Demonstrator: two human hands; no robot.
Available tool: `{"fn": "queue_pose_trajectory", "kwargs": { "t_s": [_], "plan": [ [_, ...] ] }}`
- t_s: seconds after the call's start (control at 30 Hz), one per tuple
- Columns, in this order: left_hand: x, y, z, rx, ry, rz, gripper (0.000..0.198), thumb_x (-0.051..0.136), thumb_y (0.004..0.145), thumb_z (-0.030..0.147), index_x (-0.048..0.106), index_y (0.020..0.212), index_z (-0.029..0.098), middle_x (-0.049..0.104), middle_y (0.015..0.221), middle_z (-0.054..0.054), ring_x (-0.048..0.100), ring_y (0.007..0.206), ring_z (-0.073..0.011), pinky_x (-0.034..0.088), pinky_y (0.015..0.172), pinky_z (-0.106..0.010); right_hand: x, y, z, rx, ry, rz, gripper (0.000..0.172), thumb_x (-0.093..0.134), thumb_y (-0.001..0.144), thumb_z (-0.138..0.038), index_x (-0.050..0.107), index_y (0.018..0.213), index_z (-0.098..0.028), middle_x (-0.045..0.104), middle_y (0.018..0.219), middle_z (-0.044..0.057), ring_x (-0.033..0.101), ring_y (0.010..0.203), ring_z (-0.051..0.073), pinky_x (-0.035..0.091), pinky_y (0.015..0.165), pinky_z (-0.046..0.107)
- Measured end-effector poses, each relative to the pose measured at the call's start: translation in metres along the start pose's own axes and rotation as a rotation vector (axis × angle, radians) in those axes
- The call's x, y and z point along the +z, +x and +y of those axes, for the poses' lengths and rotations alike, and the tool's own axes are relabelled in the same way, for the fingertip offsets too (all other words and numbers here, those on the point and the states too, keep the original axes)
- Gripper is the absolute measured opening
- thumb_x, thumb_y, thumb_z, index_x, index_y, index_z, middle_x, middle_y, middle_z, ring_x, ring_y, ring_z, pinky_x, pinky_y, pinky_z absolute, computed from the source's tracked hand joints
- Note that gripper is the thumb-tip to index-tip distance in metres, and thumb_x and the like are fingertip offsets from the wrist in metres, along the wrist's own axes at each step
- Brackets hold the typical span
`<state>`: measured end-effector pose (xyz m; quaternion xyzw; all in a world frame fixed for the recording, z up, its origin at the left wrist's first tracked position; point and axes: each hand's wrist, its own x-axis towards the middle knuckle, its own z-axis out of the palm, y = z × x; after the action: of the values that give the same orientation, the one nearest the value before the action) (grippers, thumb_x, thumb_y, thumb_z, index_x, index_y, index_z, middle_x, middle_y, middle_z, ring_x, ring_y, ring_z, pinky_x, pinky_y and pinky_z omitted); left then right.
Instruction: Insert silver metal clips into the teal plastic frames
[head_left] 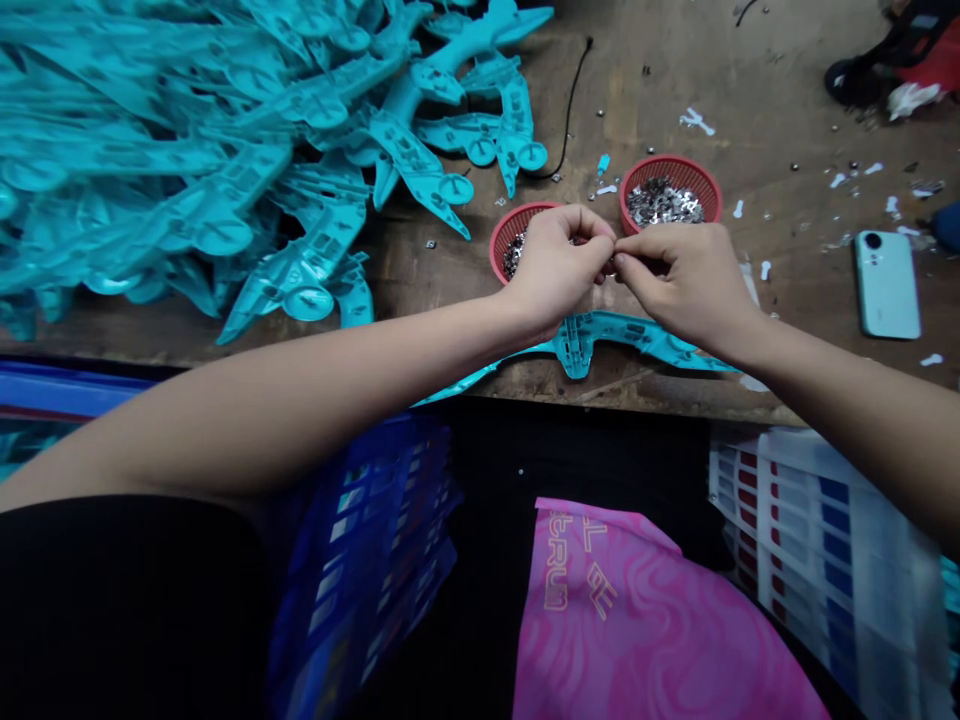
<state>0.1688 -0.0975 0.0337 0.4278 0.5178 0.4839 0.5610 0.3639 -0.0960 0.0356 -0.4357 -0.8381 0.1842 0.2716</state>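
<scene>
Bare forearms [315,400] reach to a left hand [555,265] and a right hand [682,285], their fingertips pinched together on what looks like a tiny metal bit [609,268], mostly hidden. It looks light and slippery, best gripped by its edges. A teal plastic plane [577,345] lies just below the fingers.

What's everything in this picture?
Plastic toy airplanes: many, teal, heaped on the bench's left.
Plastic toy airplane: one, teal, beneath the hands.
Mesh baskets: two, red, mid-bench.
Metal pieces: many, silver, in baskets, scattered.
Smartphone: one, pale teal, bench right.
Cable: one, black, behind the airplanes.
Wooden workbench: one, brown, under these things.
Fabric: one, pink, below the bench.
Left hand: one, bare, over the baskets.
Right hand: one, bare, beside the left.
</scene>
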Motion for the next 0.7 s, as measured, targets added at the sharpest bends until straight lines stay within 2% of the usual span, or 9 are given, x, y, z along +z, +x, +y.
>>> {"fn": "queue_pose_trajectory", "kwargs": {
  "t_s": [0.13,0.37,0.43,0.57,0.7],
  "plan": [
    [0.002,0.0,0.0,0.019,-0.01,0.024,0.036,0.077,0.098,-0.009,0.067,0.082,0.022,0.073,0.081,0.003,0.07,0.075,-0.0094,0.058,0.076,-0.023,0.002,-0.002,0.002,-0.027,-0.026,0.034,0.032,0.07,0.125,-0.038,0.1,0.119,-0.03,0.093,0.103,0.01,0.084,0.098,0.035,0.065,0.094,0.05],
    [0.002,-0.002,0.001,0.016,-0.123,-0.022,0.028,0.084,0.096,-0.004,0.072,0.092,0.021,0.08,0.087,0.003,0.083,0.087,-0.0121,0.071,0.094,-0.028,0.001,0.0,0.01,-0.041,-0.126,0.053,0.028,0.069,0.126,-0.032,0.096,0.124,-0.029,0.091,0.112,0.013,0.085,0.109,0.038,0.064,0.105,0.052],
    [-0.001,-0.002,0.0,0.047,-0.163,-0.045,0.024,0.089,0.095,0.0,0.077,0.094,0.021,0.084,0.091,0.002,0.088,0.094,-0.0155,0.074,0.101,-0.033,0.0,0.002,0.012,-0.054,-0.154,0.073,0.029,0.067,0.127,-0.03,0.096,0.122,-0.027,0.092,0.114,0.014,0.085,0.11,0.038,0.063,0.106,0.052],
    [-0.01,0.001,-0.004,0.128,-0.182,-0.087,0.022,0.104,0.087,0.01,0.087,0.096,0.02,0.091,0.101,-0.003,0.094,0.109,-0.0262,0.078,0.111,-0.045,-0.002,0.003,0.018,-0.172,-0.223,0.15,0.035,0.062,0.128,-0.032,0.096,0.127,-0.021,0.092,0.119,0.016,0.087,0.112,0.037,0.064,0.103,0.051],
    [-0.016,0.005,-0.01,0.181,-0.156,-0.099,0.021,0.11,0.086,0.019,0.093,0.098,0.021,0.094,0.104,-0.005,0.096,0.115,-0.0315,0.079,0.114,-0.051,-0.003,0.003,0.021,-0.166,-0.216,0.146,0.035,0.062,0.131,-0.038,0.095,0.129,-0.026,0.091,0.121,0.014,0.086,0.115,0.035,0.066,0.105,0.049]
  ]
}}
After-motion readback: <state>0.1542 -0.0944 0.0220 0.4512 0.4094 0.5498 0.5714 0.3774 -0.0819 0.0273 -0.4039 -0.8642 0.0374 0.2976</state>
